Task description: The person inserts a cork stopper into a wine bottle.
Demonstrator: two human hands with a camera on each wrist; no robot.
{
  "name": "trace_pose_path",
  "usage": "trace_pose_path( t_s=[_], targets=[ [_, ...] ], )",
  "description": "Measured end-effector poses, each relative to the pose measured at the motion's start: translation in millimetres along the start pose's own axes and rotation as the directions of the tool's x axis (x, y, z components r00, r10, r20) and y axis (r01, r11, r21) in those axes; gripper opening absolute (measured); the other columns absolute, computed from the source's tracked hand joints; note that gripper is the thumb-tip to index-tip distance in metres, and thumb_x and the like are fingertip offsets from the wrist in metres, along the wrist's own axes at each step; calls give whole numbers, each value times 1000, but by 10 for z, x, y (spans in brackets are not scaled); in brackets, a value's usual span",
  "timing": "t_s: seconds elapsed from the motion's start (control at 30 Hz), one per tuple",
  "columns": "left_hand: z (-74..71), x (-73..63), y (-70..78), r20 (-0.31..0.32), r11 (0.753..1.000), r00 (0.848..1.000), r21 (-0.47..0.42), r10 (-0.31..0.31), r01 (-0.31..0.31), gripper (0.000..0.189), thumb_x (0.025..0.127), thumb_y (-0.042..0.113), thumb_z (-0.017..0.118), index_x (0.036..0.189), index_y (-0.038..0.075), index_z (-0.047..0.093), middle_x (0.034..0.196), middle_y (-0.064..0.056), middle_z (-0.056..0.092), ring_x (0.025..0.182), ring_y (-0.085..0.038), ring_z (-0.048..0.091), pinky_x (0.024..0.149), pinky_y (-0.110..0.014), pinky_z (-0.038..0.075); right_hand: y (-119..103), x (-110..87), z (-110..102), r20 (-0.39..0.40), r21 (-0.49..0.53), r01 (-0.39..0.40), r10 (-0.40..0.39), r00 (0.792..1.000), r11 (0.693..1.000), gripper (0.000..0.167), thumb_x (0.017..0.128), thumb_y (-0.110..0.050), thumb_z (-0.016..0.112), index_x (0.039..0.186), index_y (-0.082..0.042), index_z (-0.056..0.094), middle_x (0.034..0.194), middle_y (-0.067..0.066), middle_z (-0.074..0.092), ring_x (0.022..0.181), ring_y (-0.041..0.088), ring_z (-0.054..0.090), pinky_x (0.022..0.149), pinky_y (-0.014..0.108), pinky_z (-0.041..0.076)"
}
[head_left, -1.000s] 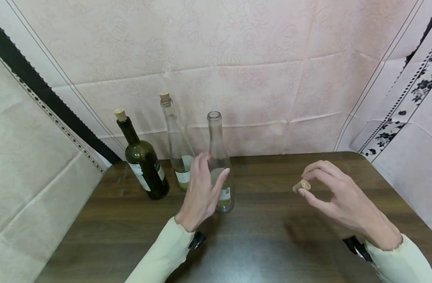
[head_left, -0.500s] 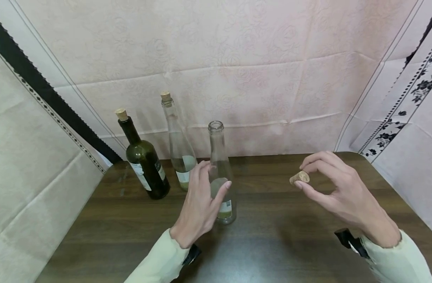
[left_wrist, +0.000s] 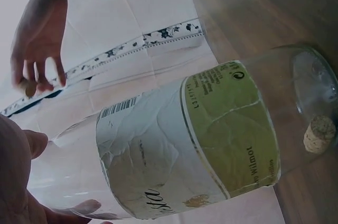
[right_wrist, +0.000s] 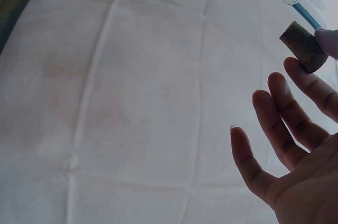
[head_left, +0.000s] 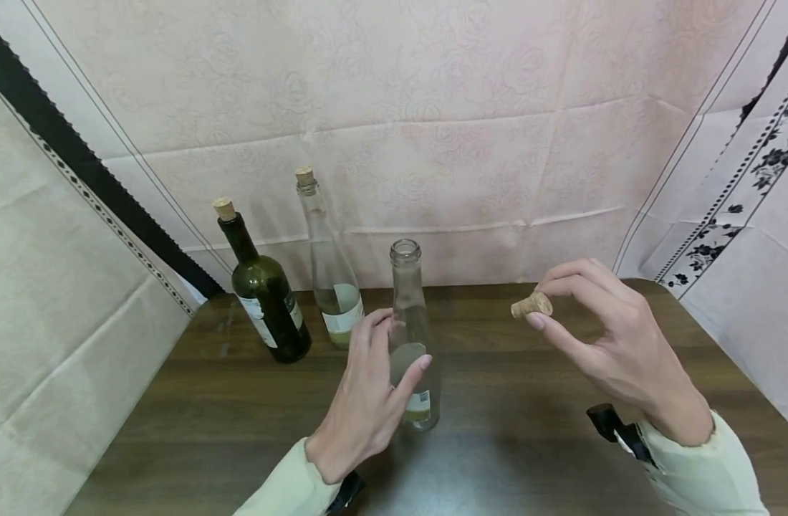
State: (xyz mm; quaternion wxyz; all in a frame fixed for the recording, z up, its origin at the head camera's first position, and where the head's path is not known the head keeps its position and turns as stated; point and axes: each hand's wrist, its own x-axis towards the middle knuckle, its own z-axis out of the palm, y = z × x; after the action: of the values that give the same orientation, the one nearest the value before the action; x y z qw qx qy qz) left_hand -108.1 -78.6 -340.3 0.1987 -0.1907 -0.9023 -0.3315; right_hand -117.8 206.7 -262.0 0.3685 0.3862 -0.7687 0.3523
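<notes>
In the head view my left hand (head_left: pixel 362 408) grips an uncorked clear glass bottle (head_left: pixel 408 297), fingers behind it and thumb on the near side. The left wrist view shows this bottle's torn white and green label (left_wrist: pixel 185 145), and a cork (left_wrist: pixel 320 134) at its base; I cannot tell whether that cork lies inside or behind the glass. My right hand (head_left: pixel 603 337), to the right of the bottle and apart from it, pinches another cork (head_left: pixel 531 306) between thumb and index finger. In the right wrist view the other fingers spread loosely below this cork (right_wrist: pixel 303 47).
A corked dark green wine bottle (head_left: pixel 265 301) and a corked clear bottle (head_left: pixel 329 265) stand at the back left of the wooden table (head_left: pixel 497 459). Pale patterned cloth (head_left: pixel 465 143) hangs behind the table and along both sides.
The uncorked bottle has come nearer and slightly right in my left hand. My right hand has moved left and farther up the view with its cork. Both corked bottles stay in place.
</notes>
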Motion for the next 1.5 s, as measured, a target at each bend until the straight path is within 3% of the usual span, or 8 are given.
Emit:
trace_pose_path(
  t_s=[0.17, 0.5, 0.77, 0.97, 1.23, 1.5],
  targets=[
    [6, -60, 59, 6, 999, 999, -3, 38, -38, 58, 103, 52, 52, 139, 7, 50, 155, -5, 37, 144, -19, 36, 111, -41, 45, -59, 88, 51, -42, 10, 7, -7, 999, 1000, 30, 97, -30, 69, 104, -1, 74, 102, 10, 68, 106, 5, 60, 100, 17, 44],
    [18, -153, 166, 32, 994, 993, 7, 111, -111, 59, 103, 50, 52, 142, 6, 46, 156, -6, 35, 144, -19, 37, 111, -39, 46, -255, 254, 185, -185, 51, 7, 2, 983, 999, 38, 99, -30, 68, 115, 4, 73, 99, 13, 66, 99, 4, 62, 93, 18, 45],
    [16, -235, 283, 60, 992, 990, 12, 125, -126, 65, 102, 53, 53, 146, 6, 44, 156, -7, 36, 140, -18, 41, 109, -38, 48, -436, 388, 328, -241, 74, 24, -6, 971, 997, 44, 102, -36, 62, 120, 2, 71, 102, 16, 66, 99, 8, 61, 91, 21, 45],
    [30, -280, 349, 92, 993, 989, 0, 114, -115, 66, 101, 55, 54, 146, 8, 46, 158, -1, 33, 144, -14, 36, 111, -36, 47, -520, 471, 418, -294, 63, 59, -38, 955, 996, 45, 104, -37, 57, 121, 3, 71, 102, 19, 66, 96, 12, 59, 89, 21, 43],
    [58, -276, 367, 49, 978, 977, 13, 209, -209, 57, 101, 48, 59, 138, 6, 49, 154, -5, 39, 142, -19, 38, 109, -38, 47, -589, 547, 449, -239, 35, 169, -156, 958, 985, 44, 107, -31, 47, 124, 3, 68, 109, 23, 55, 94, 22, 58, 82, 21, 41],
    [64, -285, 355, 18, 970, 971, 33, 239, -239, 58, 102, 50, 55, 139, 6, 48, 152, -5, 40, 141, -20, 40, 108, -38, 47, -652, 558, 454, -202, -1, 166, -163, 966, 986, 41, 110, -27, 40, 126, -2, 68, 109, 26, 51, 100, 29, 57, 94, 28, 43]
  ],
)
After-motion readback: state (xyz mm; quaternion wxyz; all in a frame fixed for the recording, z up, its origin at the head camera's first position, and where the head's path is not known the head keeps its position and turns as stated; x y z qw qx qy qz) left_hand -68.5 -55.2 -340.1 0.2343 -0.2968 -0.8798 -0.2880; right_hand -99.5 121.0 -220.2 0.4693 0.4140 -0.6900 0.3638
